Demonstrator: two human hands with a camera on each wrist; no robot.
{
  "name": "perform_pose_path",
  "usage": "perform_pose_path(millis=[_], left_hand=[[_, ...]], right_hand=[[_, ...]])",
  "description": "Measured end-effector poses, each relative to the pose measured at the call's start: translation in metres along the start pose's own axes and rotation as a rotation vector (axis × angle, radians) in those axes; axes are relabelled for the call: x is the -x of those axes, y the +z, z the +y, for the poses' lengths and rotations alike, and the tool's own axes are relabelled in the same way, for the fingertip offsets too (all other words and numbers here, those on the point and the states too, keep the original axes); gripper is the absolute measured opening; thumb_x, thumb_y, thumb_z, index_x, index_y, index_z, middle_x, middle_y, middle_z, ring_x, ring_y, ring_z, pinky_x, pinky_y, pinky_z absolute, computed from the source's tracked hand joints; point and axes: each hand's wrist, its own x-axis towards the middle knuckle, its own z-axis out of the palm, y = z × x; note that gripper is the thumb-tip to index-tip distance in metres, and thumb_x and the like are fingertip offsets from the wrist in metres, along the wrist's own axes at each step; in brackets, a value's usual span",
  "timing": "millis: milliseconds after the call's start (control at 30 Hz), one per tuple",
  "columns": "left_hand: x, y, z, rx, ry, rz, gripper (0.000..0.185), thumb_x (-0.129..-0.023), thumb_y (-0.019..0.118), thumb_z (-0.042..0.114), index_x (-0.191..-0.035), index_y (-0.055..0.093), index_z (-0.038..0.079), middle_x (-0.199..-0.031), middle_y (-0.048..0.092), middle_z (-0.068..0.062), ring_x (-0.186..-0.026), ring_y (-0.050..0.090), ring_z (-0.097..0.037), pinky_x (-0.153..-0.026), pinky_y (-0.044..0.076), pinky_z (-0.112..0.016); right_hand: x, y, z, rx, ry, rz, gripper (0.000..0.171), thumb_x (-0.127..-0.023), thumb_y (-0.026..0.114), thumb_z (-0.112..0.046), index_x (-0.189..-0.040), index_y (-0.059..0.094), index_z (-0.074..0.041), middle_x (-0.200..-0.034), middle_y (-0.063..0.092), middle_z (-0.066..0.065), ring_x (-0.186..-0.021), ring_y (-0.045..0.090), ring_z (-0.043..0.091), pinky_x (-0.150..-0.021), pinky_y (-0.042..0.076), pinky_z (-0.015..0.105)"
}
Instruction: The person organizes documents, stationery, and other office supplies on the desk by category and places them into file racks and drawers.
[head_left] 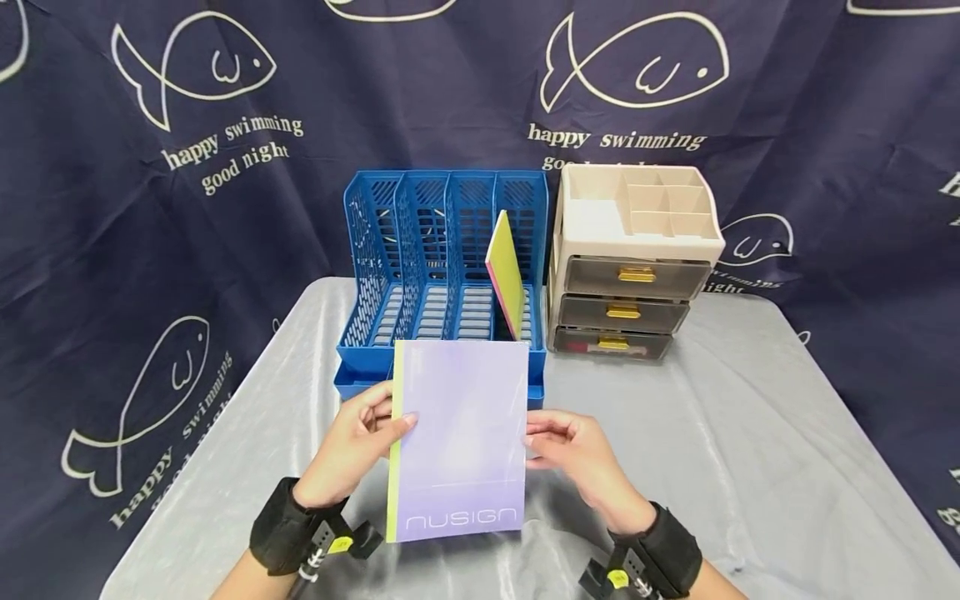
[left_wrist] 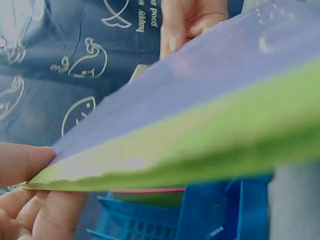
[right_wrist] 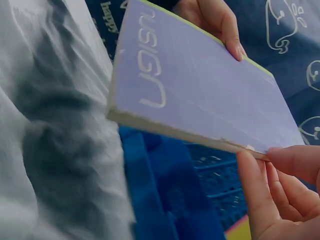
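Observation:
A lavender notebook (head_left: 461, 417) with a lime-green spine and NUSIGN lettering is held up over the front of the blue file organizer. My left hand (head_left: 358, 437) pinches its spine side, thumb on the cover and fingers behind. On the opposite edge, my right hand (head_left: 581, 458) pinches the page side; in the right wrist view the thumb and fingers (right_wrist: 257, 192) meet at that edge. A yellow-green notebook (head_left: 507, 279) with a pink edge leans in the rightmost slot of the file organizer (head_left: 472, 187).
Right of the organizer stands a cream desktop drawer unit (head_left: 636, 242) with smoky drawers, gold handles and an open compartment top. Both sit on a table with a silvery-grey cloth (head_left: 720, 433). A dark blue fish-print curtain (head_left: 420, 92) hangs close behind.

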Motion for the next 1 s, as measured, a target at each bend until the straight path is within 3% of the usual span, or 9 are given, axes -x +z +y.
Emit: perform_pose_path(millis=[200,333,533,667,833,1000], left_hand=[[-0.009,0.02,0.007,-0.134,0.154,0.0,0.034,-0.088,0.061,-0.002,-0.122,0.056,-0.004,-0.101,0.068,-0.021,-0.08,0.069,-0.017,-0.069,0.056,-0.03],[-0.014,0.032,0.011,-0.189,0.256,-0.002,0.03,-0.087,0.061,-0.002,-0.117,0.059,-0.003,-0.096,0.07,-0.02,-0.079,0.069,-0.014,-0.065,0.056,-0.03],[-0.019,0.044,0.017,-0.197,0.269,-0.009,0.026,-0.086,0.064,-0.001,-0.112,0.064,0.001,-0.091,0.071,-0.013,-0.08,0.069,-0.014,-0.063,0.056,-0.032],[-0.021,0.048,0.021,-0.247,0.296,0.031,0.021,-0.084,0.068,0.001,-0.105,0.067,0.004,-0.086,0.072,-0.007,-0.077,0.068,-0.011,-0.065,0.056,-0.029],[-0.023,0.052,0.031,-0.251,0.398,0.099,0.024,-0.079,0.071,-0.004,-0.1,0.068,0.006,-0.089,0.07,-0.007,-0.076,0.066,-0.011,-0.065,0.056,-0.029],[-0.024,0.054,0.039,-0.214,0.444,0.05,0.027,-0.077,0.072,-0.007,-0.102,0.068,0.004,-0.085,0.069,-0.01,-0.074,0.065,-0.012,-0.062,0.056,-0.029]], right_hand=[[0.017,-0.011,-0.012,0.053,-0.057,0.137,0.026,-0.082,0.067,0.0,-0.103,0.06,0.014,-0.09,0.066,0.015,-0.078,0.065,0.015,-0.069,0.056,0.04],[0.028,-0.016,-0.018,0.14,-0.136,0.264,0.015,-0.08,0.07,0.0,-0.092,0.063,0.008,-0.085,0.063,0.01,-0.074,0.064,0.013,-0.066,0.057,0.036],[0.043,-0.021,-0.024,0.276,-0.293,0.395,0.01,-0.078,0.072,0.002,-0.085,0.065,0.0,-0.081,0.064,-0.001,-0.075,0.064,0.009,-0.063,0.055,0.027],[0.05,-0.024,-0.028,0.303,-0.387,0.43,0.011,-0.078,0.071,0.006,-0.084,0.066,-0.001,-0.081,0.064,-0.003,-0.077,0.064,0.008,-0.061,0.054,0.024],[0.058,-0.031,-0.028,0.352,-0.503,0.43,0.014,-0.076,0.07,0.01,-0.082,0.066,-0.001,-0.082,0.064,-0.001,-0.077,0.063,0.006,-0.06,0.053,0.02],[0.063,-0.038,-0.023,0.354,-0.538,0.401,0.016,-0.075,0.069,0.014,-0.082,0.064,0.0,-0.083,0.062,-0.001,-0.079,0.062,0.004,-0.061,0.052,0.019]])
